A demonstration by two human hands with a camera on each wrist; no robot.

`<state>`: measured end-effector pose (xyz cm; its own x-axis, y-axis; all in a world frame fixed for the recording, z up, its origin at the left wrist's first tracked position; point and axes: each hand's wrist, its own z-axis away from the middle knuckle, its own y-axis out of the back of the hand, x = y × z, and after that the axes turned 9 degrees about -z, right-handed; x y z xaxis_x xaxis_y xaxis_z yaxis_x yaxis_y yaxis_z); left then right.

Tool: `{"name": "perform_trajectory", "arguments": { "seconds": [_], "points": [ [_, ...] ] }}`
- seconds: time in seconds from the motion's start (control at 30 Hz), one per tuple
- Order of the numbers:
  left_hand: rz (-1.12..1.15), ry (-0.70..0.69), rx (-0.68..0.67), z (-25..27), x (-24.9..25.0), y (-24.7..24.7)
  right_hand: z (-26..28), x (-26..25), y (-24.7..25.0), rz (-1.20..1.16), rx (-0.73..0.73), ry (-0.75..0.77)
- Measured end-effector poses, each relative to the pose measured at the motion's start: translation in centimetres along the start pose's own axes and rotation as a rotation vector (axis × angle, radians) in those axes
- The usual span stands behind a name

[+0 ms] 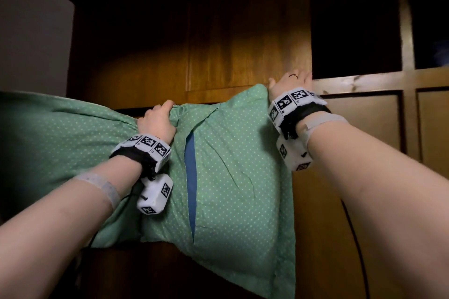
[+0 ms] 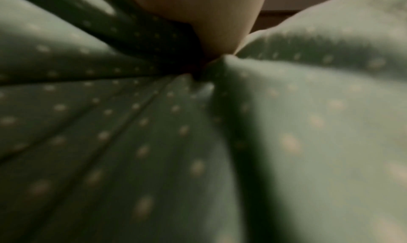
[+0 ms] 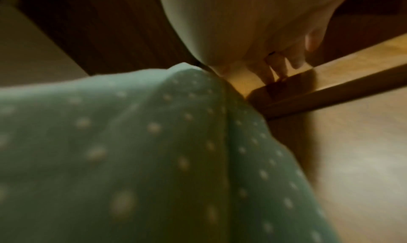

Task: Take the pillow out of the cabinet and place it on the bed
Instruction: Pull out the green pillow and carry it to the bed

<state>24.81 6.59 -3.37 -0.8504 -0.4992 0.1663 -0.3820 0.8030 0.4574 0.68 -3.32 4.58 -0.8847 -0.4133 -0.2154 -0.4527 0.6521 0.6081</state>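
A green pillow (image 1: 230, 165) with small white dots hangs in front of the wooden cabinet, its slit showing a blue inner cover (image 1: 190, 165). My left hand (image 1: 158, 119) grips bunched fabric at the pillow's top edge. In the left wrist view the palm (image 2: 209, 20) sits in folds of the pillow (image 2: 308, 125). My right hand (image 1: 291, 80) lies flat on the lower right corner of the closed cabinet door (image 1: 243, 43), just above the pillow's right corner. In the right wrist view its straight fingers (image 3: 277, 64) touch the wood beside the pillow (image 3: 110, 142).
Right of the door is a dark open compartment (image 1: 354, 19) with a wooden rail (image 1: 364, 80) below it and closed lower doors (image 1: 359, 124). A grey wall (image 1: 29, 31) stands at the left. The room is dim.
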Motion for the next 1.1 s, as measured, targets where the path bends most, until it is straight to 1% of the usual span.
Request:
{"name": "perform_trajectory", "arguments": {
  "seconds": [0.07, 0.13, 0.27, 0.43, 0.6, 0.7, 0.8, 0.87, 0.9, 0.97, 1.03, 1.07, 1.1],
  "points": [
    [0.033, -0.020, -0.014, 0.2, 2.1, 0.6, -0.3, 1.8, 0.3, -0.013, -0.037, 0.112],
    [0.065, -0.038, -0.022, 0.4, 4.0, 1.2, -0.5, 3.2, 0.3, -0.034, -0.106, 0.174],
    [0.101, -0.057, -0.020, 1.0, 8.7, 2.5, -0.7, 7.1, 2.0, -0.018, -0.126, 0.116],
    [0.131, -0.040, -0.041, 2.1, 12.2, 3.1, -0.7, 10.8, 3.3, -0.012, -0.135, 0.128],
    [0.145, -0.028, -0.061, 3.0, 13.2, 3.4, -0.7, 11.9, 3.7, -0.029, -0.162, 0.155],
    [0.159, -0.015, -0.070, 3.3, 13.3, 3.6, -0.6, 12.1, 3.6, -0.042, -0.162, 0.149],
    [0.175, -0.017, -0.090, 4.0, 13.2, 4.2, -0.4, 12.2, 3.9, -0.102, -0.153, 0.119],
    [0.178, -0.024, -0.151, 4.9, 13.0, 4.9, 1.1, 12.4, 4.2, -0.159, -0.139, 0.085],
    [0.189, -0.020, -0.202, 5.5, 13.0, 5.3, 2.2, 12.3, 4.3, -0.201, -0.125, 0.085],
    [0.213, -0.022, -0.322, 7.1, 13.0, 6.1, 5.5, 11.7, 4.4, -0.320, -0.095, 0.166],
    [0.223, -0.036, -0.420, 9.2, 13.4, 6.6, 9.4, 10.2, 3.7, -0.339, -0.104, 0.333],
    [0.222, -0.038, -0.453, 10.5, 13.7, 6.7, 11.3, 9.4, 3.0, -0.298, -0.162, 0.419],
    [0.223, -0.035, -0.480, 11.9, 13.9, 6.8, 13.1, 8.7, 1.9, -0.235, -0.256, 0.480]
  ]
}}
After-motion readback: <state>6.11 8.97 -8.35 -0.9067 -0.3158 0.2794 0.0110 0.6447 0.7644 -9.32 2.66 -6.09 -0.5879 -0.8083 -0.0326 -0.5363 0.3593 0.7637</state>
